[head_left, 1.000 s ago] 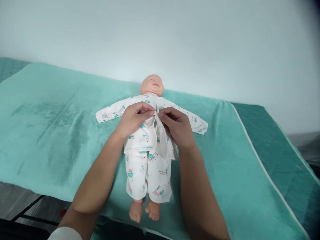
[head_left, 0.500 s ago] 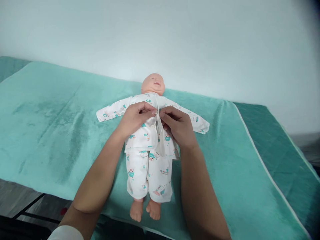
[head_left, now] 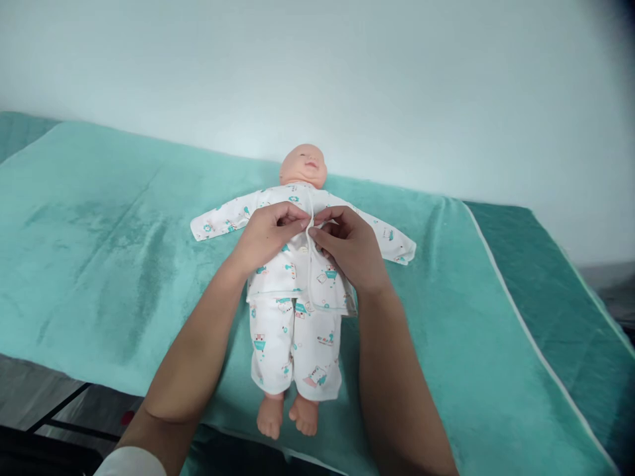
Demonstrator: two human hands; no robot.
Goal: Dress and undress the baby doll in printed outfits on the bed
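Note:
A baby doll lies on its back, its bare feet toward me. It wears a white printed shirt and matching trousers. At the chest, my left hand pinches the shirt's front edge between thumb and fingers. My right hand grips the facing edge of the same shirt, with thumb and forefinger close to the left fingertips. Below the hands the two front panels meet and overlap along the middle. Any button between the fingertips is hidden.
The doll rests on a light green blanket over a darker green cover. A pale wall rises behind. At the lower left, a dark metal frame stands below the blanket's edge.
My right hand has turned the front edge over toward the left, so the button strip that showed is now covered. My left hand has stayed nearly in place.

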